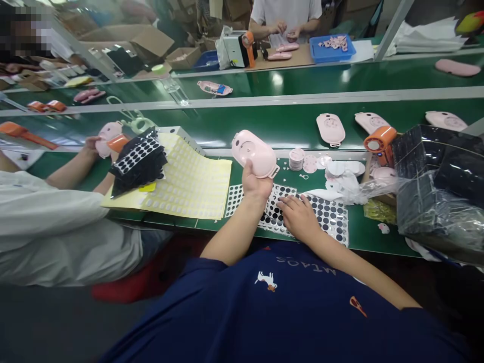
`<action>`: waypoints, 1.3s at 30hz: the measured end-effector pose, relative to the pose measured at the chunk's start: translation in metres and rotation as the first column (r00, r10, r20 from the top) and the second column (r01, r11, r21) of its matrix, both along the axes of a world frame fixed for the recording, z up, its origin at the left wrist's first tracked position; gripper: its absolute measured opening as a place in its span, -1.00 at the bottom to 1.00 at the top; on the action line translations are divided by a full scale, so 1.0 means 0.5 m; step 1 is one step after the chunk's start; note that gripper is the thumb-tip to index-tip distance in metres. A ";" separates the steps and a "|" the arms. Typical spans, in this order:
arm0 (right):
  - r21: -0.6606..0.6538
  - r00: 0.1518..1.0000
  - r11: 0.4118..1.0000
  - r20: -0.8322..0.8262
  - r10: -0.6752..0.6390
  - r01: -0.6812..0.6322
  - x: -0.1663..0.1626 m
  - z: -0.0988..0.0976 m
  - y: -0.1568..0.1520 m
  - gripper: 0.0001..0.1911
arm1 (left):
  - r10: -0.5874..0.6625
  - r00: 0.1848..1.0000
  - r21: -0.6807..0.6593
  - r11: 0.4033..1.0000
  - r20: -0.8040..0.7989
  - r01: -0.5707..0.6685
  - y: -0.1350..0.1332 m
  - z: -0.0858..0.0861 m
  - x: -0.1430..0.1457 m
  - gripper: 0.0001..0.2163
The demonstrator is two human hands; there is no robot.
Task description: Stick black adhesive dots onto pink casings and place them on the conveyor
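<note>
My left hand (254, 182) grips a pink plastic shell (254, 153) and holds it up above the bench edge. My right hand (298, 218) rests on a white sheet of black round stickers (329, 216), its fingertips pinched together at the dots; whether they hold a sticker is too small to tell. Stacks of round pink and white discs (302, 160) lie just beyond the sheet.
A co-worker at my left holds a pink shell (106, 138) beside black sticker sheets (139, 162) and yellow backing sheets (189, 184). More pink shells (330, 129) ride the green belt (264, 126). Black bagged stock (438, 186) and an orange tool (379, 142) sit at right. Another person works across the belt.
</note>
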State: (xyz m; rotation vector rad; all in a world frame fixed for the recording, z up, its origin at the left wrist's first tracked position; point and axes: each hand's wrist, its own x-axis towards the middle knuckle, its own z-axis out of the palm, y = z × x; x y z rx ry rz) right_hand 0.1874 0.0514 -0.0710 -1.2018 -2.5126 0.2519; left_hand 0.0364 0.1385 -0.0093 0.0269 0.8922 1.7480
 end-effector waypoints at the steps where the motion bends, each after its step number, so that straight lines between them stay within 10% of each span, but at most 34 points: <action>1: -0.013 0.999 1.000 0.026 0.018 -0.017 0.003 -0.002 0.002 -0.65 | 0.011 1.000 0.006 1.000 0.001 -0.011 -0.003 0.007 -0.006 -0.57; 8: -0.071 0.980 0.996 0.187 0.071 -0.058 0.018 0.004 -0.003 -0.49 | 0.173 0.980 0.105 0.981 -0.098 -0.163 -0.016 0.022 -0.097 -0.60; 17: -0.079 0.973 0.995 0.216 0.084 -0.068 0.059 0.065 -0.020 -0.69 | 0.163 0.954 0.220 0.969 -0.251 -0.108 -0.047 -0.084 -0.039 -0.44; 29: 0.059 0.891 0.944 0.318 -0.325 0.324 0.066 0.048 0.257 -0.65 | 0.024 0.976 0.159 0.987 -0.216 0.011 -0.040 -0.170 -0.022 -0.26; 39: 0.065 0.815 0.925 0.453 -0.362 0.375 0.051 0.060 0.267 -0.62 | -0.020 0.984 0.117 0.992 -0.175 0.041 -0.037 -0.169 -0.022 -0.18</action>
